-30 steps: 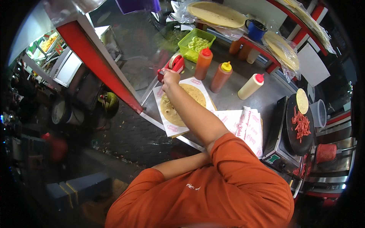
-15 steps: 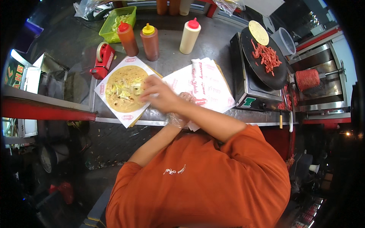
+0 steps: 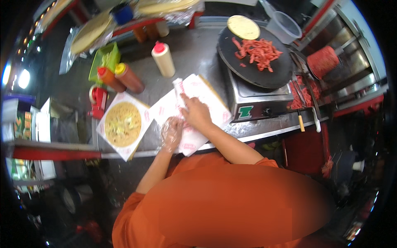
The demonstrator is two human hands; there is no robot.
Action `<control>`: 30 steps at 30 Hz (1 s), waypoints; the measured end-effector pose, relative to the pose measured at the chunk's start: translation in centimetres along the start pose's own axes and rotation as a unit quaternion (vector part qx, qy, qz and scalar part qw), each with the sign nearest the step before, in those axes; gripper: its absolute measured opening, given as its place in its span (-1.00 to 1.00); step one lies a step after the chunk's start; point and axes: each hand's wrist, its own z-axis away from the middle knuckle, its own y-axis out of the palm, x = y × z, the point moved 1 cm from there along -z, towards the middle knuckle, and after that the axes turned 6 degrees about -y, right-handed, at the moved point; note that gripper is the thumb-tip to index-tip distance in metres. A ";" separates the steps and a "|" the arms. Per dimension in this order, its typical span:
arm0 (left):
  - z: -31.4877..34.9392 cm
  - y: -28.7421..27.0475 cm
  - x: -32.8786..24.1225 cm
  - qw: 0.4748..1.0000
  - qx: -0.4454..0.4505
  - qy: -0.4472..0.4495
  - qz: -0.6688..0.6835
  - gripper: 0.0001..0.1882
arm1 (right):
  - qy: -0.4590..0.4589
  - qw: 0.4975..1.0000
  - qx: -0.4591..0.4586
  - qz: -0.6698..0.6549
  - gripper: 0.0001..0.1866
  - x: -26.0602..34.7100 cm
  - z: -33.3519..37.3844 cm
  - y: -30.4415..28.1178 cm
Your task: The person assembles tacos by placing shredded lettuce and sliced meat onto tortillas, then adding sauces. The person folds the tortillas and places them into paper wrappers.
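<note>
A narrow roll wrapped in printed white paper (image 3: 178,87) lies on a stack of white paper sheets (image 3: 213,101) at the middle of the counter. My left hand (image 3: 170,134), in a clear plastic glove, closes its bent fingers at the roll's near end; the exact grip is partly hidden. Bare and with fingers apart, my right hand (image 3: 197,113) reaches over the roll, its index finger extended along it. To the left, a flat round tortilla (image 3: 118,122) topped with shredded lettuce (image 3: 126,122) rests on another paper sheet (image 3: 131,144).
Two sauce bottles (image 3: 131,78), a white bottle (image 3: 163,60), a green lettuce basket (image 3: 94,68) and a red tape dispenser (image 3: 98,101) stand behind. At right, a black griddle (image 3: 231,56) carries meat strips and a tortilla; knives (image 3: 316,103) and a meat spit (image 3: 323,62) lie beyond.
My right hand has moved from above the topped tortilla rightward onto the wrapped roll. The arms, crossed before, are now uncrossed. The view has shifted, showing more of the back shelf.
</note>
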 end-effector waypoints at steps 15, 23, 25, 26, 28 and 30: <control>-4.7 0.1 -2.3 0.937 0.148 -0.074 -0.308 -0.23 | -0.215 0.925 -0.312 -0.002 -0.48 -2.3 -2.0 -17.8; -6.8 5.1 -9.9 0.896 0.236 -0.017 -0.376 -0.04 | 0.237 0.899 -0.112 0.350 -0.58 -25.6 6.4 -38.6; -5.8 6.6 -12.2 0.893 0.233 0.014 -0.384 -0.02 | 0.201 0.927 -0.094 0.302 -0.51 -29.5 8.5 -38.1; -4.9 7.2 -13.1 0.899 0.219 0.033 -0.379 0.00 | 0.193 0.937 -0.079 0.280 -0.51 -30.9 9.0 -37.8; -3.9 8.0 -14.2 0.921 0.207 0.049 -0.327 -0.10 | 0.186 0.948 -0.067 0.248 -0.54 -32.3 9.6 -37.5; -3.0 8.1 -14.5 0.941 0.197 0.052 -0.271 -0.20 | 0.173 0.954 -0.087 0.229 -0.60 -32.5 9.6 -39.0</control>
